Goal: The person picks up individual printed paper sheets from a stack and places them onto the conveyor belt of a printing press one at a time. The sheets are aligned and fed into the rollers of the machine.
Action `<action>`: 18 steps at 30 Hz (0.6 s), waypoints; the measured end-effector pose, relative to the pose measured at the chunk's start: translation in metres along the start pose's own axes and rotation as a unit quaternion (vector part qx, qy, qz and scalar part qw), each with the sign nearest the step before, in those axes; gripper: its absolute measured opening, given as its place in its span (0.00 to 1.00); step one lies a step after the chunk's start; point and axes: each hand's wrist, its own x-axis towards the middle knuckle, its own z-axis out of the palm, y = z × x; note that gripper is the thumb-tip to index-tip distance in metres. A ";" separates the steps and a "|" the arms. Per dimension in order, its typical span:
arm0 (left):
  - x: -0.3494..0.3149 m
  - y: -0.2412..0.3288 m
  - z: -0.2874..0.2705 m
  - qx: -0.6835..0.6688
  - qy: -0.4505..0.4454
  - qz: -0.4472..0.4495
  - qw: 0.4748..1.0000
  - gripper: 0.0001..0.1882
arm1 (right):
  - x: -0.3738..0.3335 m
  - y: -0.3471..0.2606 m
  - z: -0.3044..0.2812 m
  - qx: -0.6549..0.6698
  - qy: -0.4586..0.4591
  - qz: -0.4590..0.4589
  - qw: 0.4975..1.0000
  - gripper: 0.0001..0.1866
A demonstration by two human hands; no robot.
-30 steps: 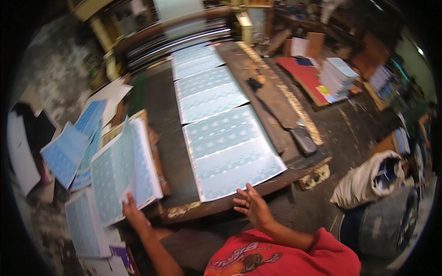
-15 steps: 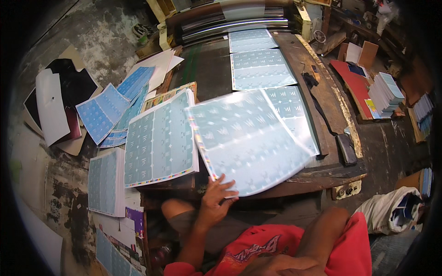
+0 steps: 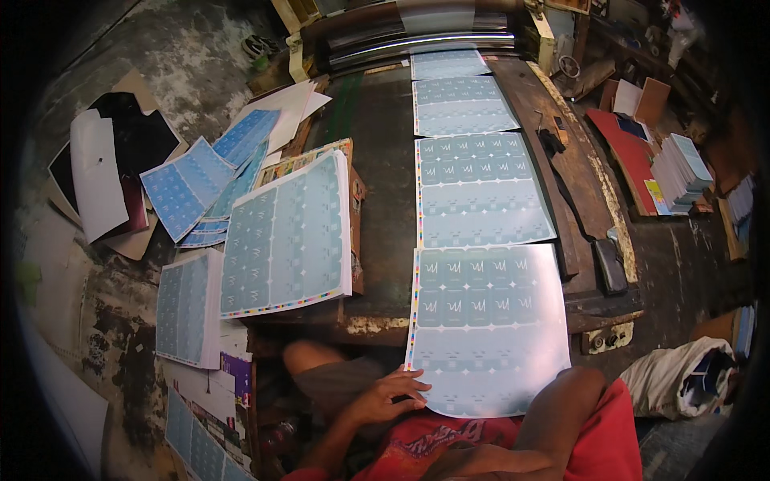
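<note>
Head view: we're seeing the left hand (image 3: 393, 394) partly closed, fingers bending over the near-left corner of the front sheet (image 3: 489, 329) and keeping a light hold on it; the thumb isn't showing clearly. Right hand (image 3: 469, 458) is sitting low at the frame edge, dark and half cut off, so we aren't able to tell how far open it is. Right forearm (image 3: 545, 425) is bending just beside the sheet's near-right corner.

Front sheet is lying at the near end of the bench (image 3: 377, 200), its near part overhanging the bench edge above the red shirt (image 3: 481, 430). It's pointing straight away from us to the rollers (image 3: 421, 44): the motif rows are standing upright at the far end, the paler half is facing us, the colour strip is running up the left edge. Long axis is seeming to run away from us, but the lens is bending things, so we aren't certain. Near edge is curving; a bright sheen is showing on the right.

Behind it, the second sheet (image 3: 481, 190), third sheet (image 3: 463, 107) and farthest sheet (image 3: 447, 65) are lining up toward the rollers. Left of these, a tall sheet stack (image 3: 285, 236) is sitting beside a lower stack (image 3: 186, 309).
</note>
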 end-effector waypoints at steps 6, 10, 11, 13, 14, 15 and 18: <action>0.019 0.000 -0.006 0.024 0.014 0.021 0.999 0.05 | 0.006 -0.009 0.021 0.152 0.032 0.017 0.988 0.35; 0.044 -0.007 -0.014 0.031 0.018 0.035 0.999 0.09 | 0.007 -0.023 0.028 0.104 0.027 0.026 0.994 0.35; 0.049 -0.009 -0.016 0.035 0.024 0.037 0.998 0.09 | 0.007 -0.023 0.028 0.116 0.028 0.031 0.992 0.35; 0.057 -0.011 -0.023 0.060 0.031 0.035 0.997 0.10 | 0.007 -0.016 0.031 0.196 0.036 0.054 0.978 0.35; 0.063 -0.011 -0.027 0.063 0.029 0.042 0.997 0.10 | 0.007 -0.013 0.034 0.234 0.042 0.063 0.969 0.35; 0.069 -0.015 -0.030 0.066 0.027 0.049 0.996 0.10 | 0.007 -0.010 0.038 0.276 0.044 0.070 0.958 0.35; 0.083 -0.030 -0.041 0.076 0.027 0.053 0.995 0.11 | 0.010 -0.019 0.044 0.294 0.053 0.119 0.947 0.36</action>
